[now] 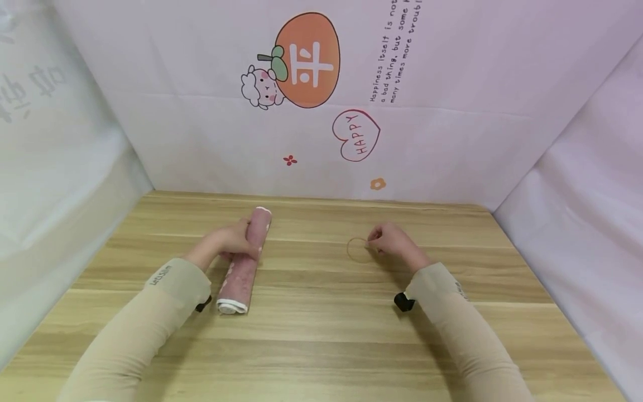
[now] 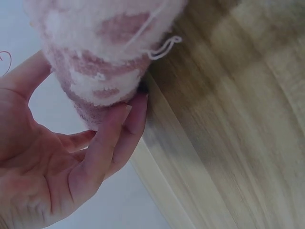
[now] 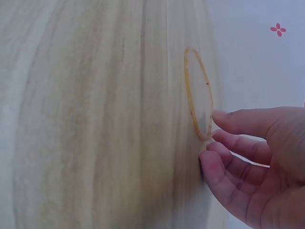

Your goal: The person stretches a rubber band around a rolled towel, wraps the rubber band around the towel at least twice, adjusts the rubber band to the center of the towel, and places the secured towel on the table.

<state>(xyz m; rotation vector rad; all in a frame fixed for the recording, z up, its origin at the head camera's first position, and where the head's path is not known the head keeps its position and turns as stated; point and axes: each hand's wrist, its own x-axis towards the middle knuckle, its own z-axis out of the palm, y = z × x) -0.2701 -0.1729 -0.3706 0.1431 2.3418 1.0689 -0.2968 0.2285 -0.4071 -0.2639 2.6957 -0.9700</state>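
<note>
beige long sleeve [image 1: 135,324] nearest, coming in left of the pink-and-white rolled fuzzy cloth (the roll) [image 1: 241,287]; matching cream sleeve [image 1: 467,329] well off to the roll's right. small black wrist device [image 1: 403,302] under each cuff.

left hand [image 1: 233,240] is on the roll itself, abt mid-length: fingers bent round it, thumb on the other side, so holding it. roll lies slantwise, far end leaning right; can't tell if its full length rests on the table. loose white thread [image 2: 164,48] sticks out from the roll's side per left wrist view.

right hand [image 1: 394,243] is right of the roll, well apart: thumb + forefinger pinch the edge of a thin yellowish-tan elastic loop (the band) [image 3: 188,90]. band hangs btwn roll & right hand, nearer the hand, slack & open, not touching the roll. can't tell if it brushes the table.

further out: pale wood-grain table [image 1: 321,346] under the roll; white printed cloth backdrop [image 1: 452,151] beyond its far end, red heart outline [image 1: 356,135] up & right of it.

step in hand, my read: roll steadied, band picked up but not yet on. next move prob calls for bringing band to a roll end, stretching it wide w/ fingers, w/o letting the roll loosen.
</note>
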